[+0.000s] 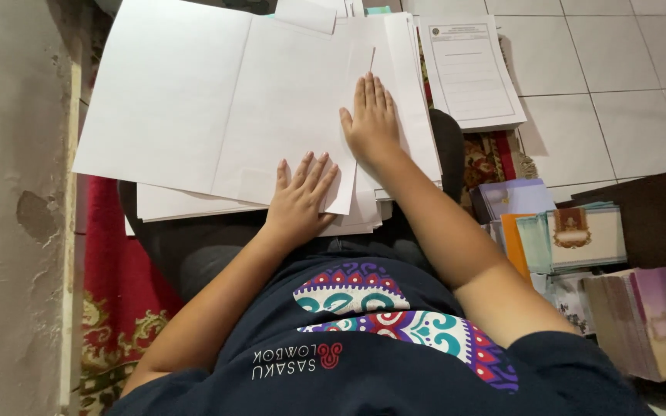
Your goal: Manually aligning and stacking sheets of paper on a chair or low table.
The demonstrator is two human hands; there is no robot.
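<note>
White paper sheets lie stacked across the seated person's lap. Left hand and right hand both press flat on the top sheet, fingers spread, gripping nothing. Card stacks sit on the floor at right.

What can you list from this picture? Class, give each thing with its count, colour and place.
Large sheets: a stack, white, on the lap.
Printed form stack: one, white, on the tiled floor, upper right.
Card stacks: several, cream, orange, purple, at the right.
Rug: one, red patterned, under the person.
Wall: grey, at the left.
Left hand: flat on the sheets.
Right hand: flat on the sheets, fingers spread.
</note>
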